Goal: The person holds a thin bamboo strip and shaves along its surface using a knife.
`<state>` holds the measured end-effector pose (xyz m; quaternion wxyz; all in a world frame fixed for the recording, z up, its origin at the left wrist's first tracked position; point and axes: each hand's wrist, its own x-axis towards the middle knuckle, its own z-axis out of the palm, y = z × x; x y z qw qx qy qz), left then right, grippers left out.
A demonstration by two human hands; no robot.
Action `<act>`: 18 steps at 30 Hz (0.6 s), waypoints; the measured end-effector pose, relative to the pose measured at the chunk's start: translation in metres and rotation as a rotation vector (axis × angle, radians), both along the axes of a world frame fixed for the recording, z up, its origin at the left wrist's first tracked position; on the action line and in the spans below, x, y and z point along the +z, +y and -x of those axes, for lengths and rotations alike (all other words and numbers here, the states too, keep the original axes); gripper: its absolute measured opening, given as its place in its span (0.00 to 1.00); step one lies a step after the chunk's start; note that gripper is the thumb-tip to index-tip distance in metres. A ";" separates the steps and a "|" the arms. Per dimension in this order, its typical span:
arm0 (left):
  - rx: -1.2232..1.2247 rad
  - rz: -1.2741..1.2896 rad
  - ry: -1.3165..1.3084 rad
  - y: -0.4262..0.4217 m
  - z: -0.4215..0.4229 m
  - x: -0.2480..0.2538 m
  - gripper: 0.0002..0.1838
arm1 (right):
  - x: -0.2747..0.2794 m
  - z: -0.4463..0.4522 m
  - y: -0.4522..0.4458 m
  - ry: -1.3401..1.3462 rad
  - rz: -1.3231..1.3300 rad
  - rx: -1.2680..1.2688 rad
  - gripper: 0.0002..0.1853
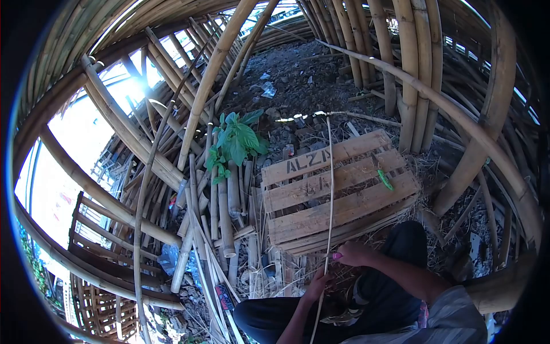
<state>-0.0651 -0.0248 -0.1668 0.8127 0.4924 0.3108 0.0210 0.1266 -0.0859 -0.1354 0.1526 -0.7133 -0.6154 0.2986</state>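
Observation:
A long, thin bamboo strip (331, 189) stands out in front of me, running from my lap up across a slatted wooden crate (309, 198). My left hand (321, 282) is closed around its lower part. Just above and to the right, my right hand (352, 254) is closed on a small tool with a pink handle (337, 255), held against or very near the strip. Its blade or tip cannot be made out. On the crate's slats lies a slim bright green object (385, 180), too small to name for sure.
Cut bamboo poles (228, 232) and pale split strips (209, 269) lie to my left, beside a leafy green plant (236, 143). Upright bamboo posts (408, 74) and a long slanting pole (435, 97) stand on the right. Shavings (292, 281) litter the ground around my crossed legs.

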 end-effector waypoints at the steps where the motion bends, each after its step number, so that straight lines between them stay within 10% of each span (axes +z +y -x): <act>1: 0.004 0.005 0.003 0.002 0.001 -0.005 0.09 | 0.008 -0.007 0.004 -0.002 0.017 -0.114 0.22; 12: -0.062 0.061 -0.108 0.006 0.005 -0.022 0.10 | 0.007 -0.003 0.001 -0.005 0.102 0.000 0.21; 18: -0.075 0.084 -0.088 0.012 0.008 -0.027 0.09 | 0.007 -0.008 0.004 -0.107 -0.072 -0.337 0.19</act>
